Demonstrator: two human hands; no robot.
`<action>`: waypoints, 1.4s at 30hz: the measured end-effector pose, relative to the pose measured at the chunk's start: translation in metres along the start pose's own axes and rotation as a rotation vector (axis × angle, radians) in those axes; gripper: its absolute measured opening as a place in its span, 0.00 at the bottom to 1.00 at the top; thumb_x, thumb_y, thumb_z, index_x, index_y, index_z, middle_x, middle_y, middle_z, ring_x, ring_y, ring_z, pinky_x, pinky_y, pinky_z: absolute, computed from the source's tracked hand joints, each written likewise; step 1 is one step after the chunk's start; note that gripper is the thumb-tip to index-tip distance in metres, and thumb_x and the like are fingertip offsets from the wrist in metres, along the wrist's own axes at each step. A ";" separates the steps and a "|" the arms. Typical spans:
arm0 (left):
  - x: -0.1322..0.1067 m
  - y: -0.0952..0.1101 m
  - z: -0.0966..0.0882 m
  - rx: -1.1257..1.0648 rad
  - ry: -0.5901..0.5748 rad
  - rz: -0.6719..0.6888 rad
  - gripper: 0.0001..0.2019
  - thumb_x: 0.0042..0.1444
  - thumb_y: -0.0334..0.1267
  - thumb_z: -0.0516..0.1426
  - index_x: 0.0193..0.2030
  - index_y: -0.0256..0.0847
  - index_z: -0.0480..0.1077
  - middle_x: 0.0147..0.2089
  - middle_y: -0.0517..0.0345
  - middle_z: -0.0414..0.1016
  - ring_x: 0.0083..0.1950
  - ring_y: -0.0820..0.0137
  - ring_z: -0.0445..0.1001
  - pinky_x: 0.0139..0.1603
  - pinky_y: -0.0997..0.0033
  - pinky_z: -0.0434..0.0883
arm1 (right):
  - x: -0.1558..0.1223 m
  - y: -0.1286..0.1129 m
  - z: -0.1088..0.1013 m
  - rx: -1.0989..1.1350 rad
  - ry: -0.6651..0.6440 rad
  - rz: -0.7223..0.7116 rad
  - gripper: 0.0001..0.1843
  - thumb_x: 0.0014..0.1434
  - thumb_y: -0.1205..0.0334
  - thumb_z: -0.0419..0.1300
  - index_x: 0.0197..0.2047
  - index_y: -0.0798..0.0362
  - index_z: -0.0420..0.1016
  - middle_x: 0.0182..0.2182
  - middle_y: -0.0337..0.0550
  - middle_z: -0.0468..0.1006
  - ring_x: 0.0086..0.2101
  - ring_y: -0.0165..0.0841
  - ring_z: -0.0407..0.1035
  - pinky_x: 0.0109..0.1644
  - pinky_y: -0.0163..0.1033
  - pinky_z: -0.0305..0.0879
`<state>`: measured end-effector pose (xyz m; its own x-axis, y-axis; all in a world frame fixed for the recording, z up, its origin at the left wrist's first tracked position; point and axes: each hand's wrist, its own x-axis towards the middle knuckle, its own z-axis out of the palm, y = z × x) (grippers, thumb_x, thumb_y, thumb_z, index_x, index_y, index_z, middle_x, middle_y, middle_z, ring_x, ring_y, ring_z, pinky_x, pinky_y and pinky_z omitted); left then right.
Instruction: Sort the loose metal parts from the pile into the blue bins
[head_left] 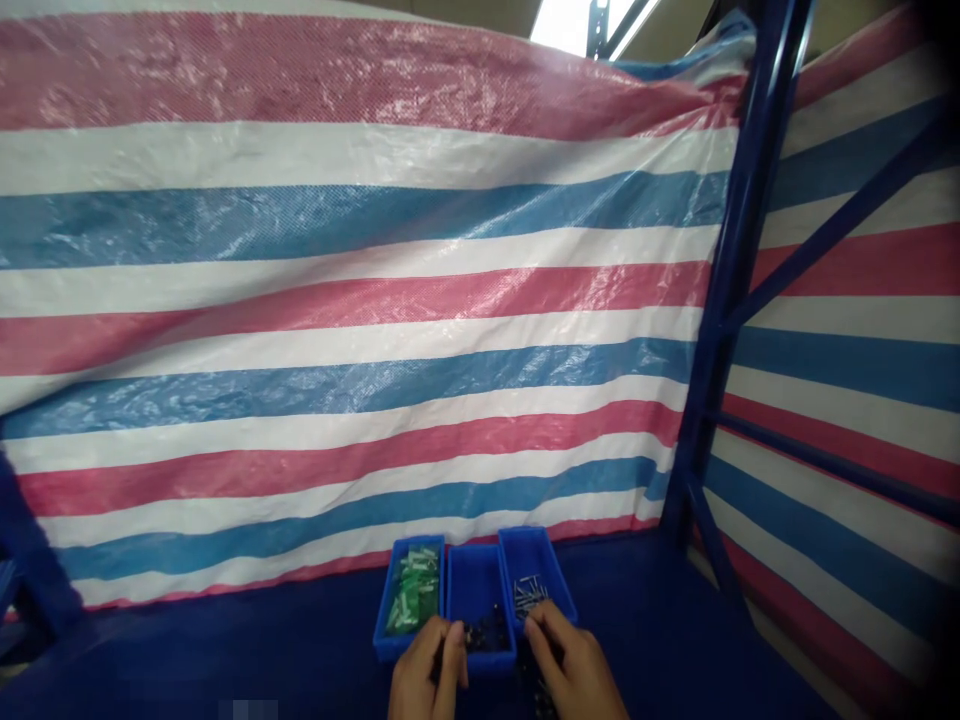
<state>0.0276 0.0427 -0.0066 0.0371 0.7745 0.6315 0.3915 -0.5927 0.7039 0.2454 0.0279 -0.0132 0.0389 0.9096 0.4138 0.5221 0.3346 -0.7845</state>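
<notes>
Three blue plastic bins stand side by side at the bottom centre of the view. The left bin (397,651) holds several green parts (413,590), perhaps in clear plastic. Small black parts (484,632) lie in the middle bin (480,665), and thin metal pins or screws (529,595) lie in the right bin (534,545). My left hand (427,672) is at the rim between the left and middle bins, fingertips close together. My right hand (570,672) is by the middle bin's right corner, near the metal pins. Neither hand shows clearly whether it holds a small part.
A dark blue table surface (225,650) runs under the bins, with a dark cluster (536,682) by my right hand. A pink, white and blue striped tarp (337,300) hangs behind the table. A blue steel rack upright (739,260) stands at the right.
</notes>
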 end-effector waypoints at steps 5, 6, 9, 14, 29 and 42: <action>0.006 0.000 -0.007 0.068 0.165 0.107 0.16 0.74 0.53 0.56 0.43 0.44 0.78 0.42 0.51 0.81 0.44 0.60 0.81 0.48 0.65 0.77 | -0.003 -0.003 0.001 0.030 -0.017 0.028 0.24 0.75 0.41 0.53 0.37 0.49 0.76 0.26 0.37 0.77 0.27 0.32 0.72 0.35 0.29 0.66; 0.006 -0.001 -0.008 0.078 0.163 0.119 0.16 0.74 0.52 0.57 0.42 0.44 0.78 0.43 0.51 0.81 0.45 0.60 0.81 0.50 0.64 0.77 | -0.004 -0.003 0.001 0.036 -0.025 0.037 0.24 0.75 0.41 0.53 0.38 0.49 0.76 0.27 0.37 0.77 0.28 0.32 0.72 0.35 0.29 0.66; 0.005 -0.003 -0.010 0.115 0.116 0.166 0.15 0.76 0.48 0.55 0.41 0.45 0.77 0.42 0.52 0.81 0.46 0.61 0.81 0.52 0.62 0.76 | -0.005 -0.004 0.003 0.039 -0.054 0.055 0.25 0.75 0.40 0.51 0.38 0.49 0.76 0.27 0.36 0.76 0.28 0.31 0.71 0.35 0.29 0.66; 0.003 -0.003 -0.012 0.265 -0.061 0.252 0.12 0.76 0.44 0.55 0.45 0.46 0.78 0.45 0.52 0.81 0.48 0.59 0.81 0.51 0.60 0.75 | -0.007 -0.002 0.003 0.038 -0.064 0.050 0.24 0.75 0.40 0.52 0.39 0.50 0.76 0.27 0.36 0.76 0.28 0.31 0.70 0.35 0.30 0.66; -0.007 0.022 -0.014 0.243 -0.429 0.533 0.11 0.75 0.42 0.57 0.57 0.43 0.76 0.49 0.50 0.82 0.46 0.62 0.82 0.50 0.62 0.78 | -0.007 -0.002 -0.003 0.006 -0.026 0.071 0.23 0.77 0.43 0.50 0.41 0.50 0.76 0.28 0.36 0.76 0.27 0.31 0.70 0.34 0.32 0.63; -0.024 0.000 0.009 0.346 -0.573 0.573 0.25 0.69 0.65 0.56 0.55 0.48 0.78 0.42 0.55 0.77 0.39 0.63 0.79 0.39 0.70 0.76 | -0.008 -0.001 -0.003 0.014 -0.006 0.089 0.24 0.77 0.42 0.50 0.41 0.50 0.77 0.30 0.38 0.79 0.28 0.32 0.72 0.35 0.33 0.65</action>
<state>0.0346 0.0260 -0.0249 0.7323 0.4252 0.5320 0.4245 -0.8958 0.1316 0.2471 0.0198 -0.0140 0.0792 0.9372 0.3397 0.5046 0.2562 -0.8244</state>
